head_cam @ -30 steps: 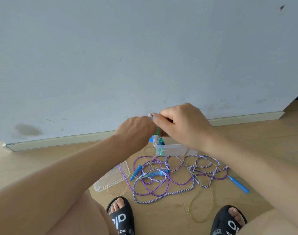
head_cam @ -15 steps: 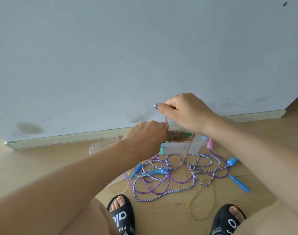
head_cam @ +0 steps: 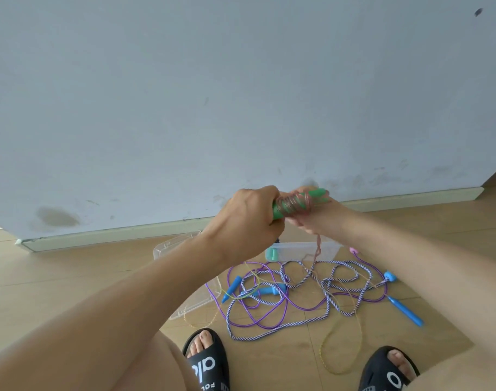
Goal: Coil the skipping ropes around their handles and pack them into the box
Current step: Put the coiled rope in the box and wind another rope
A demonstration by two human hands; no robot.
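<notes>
Gripping the green handles in your left hand, your right hand seems to pinch the pink rope above the box.

Tangled ropes block floor before box; lid left.

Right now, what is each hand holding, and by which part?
The left hand grips the green handles by their near end. The right hand holds the pink rope just below the coil.
</notes>
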